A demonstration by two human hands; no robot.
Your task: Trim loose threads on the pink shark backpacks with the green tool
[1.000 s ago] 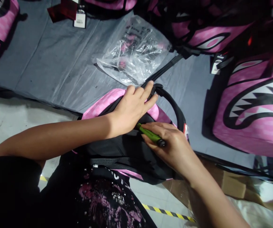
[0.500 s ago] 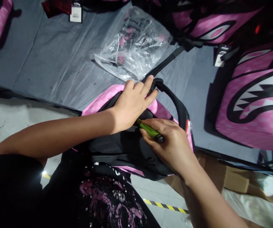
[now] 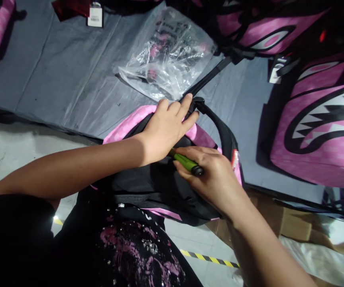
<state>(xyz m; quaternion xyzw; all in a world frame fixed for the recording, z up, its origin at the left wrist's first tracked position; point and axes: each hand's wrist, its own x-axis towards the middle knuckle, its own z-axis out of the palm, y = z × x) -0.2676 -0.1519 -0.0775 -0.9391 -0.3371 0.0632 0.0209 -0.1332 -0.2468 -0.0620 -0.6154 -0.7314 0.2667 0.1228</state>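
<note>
A grey cloth-covered tabletop (image 3: 70, 75) fills the upper part of the view, with pale concrete floor below its near edge and a yellow-and-black striped floor tape (image 3: 209, 259) running past the person's dark, sequinned top. A crumpled clear plastic bag (image 3: 167, 56) lies on the cloth just beyond the hands, and a black webbing strap (image 3: 210, 75) runs from beside it toward the far right. Pink backpacks printed with a shark mouth (image 3: 321, 127) crowd the right side and the far edge; another shows at the far left corner. A white hang tag (image 3: 95, 16) lies at the top edge. Brown cardboard (image 3: 291, 225) sits low on the right, under the tabletop's edge.

The pink and black backpack (image 3: 130, 123) rests at the near edge of the tabletop, against the person's body, its black back panel facing up and its curved black top handle (image 3: 222, 127) arching to the right. The left hand (image 3: 166, 129) lies flat on the top of it, fingers spread and reaching the handle's base. The right hand (image 3: 210, 175) is closed around a green pen-like tool (image 3: 186, 162) with a black end, its tip hidden under the left hand against the black fabric.
</note>
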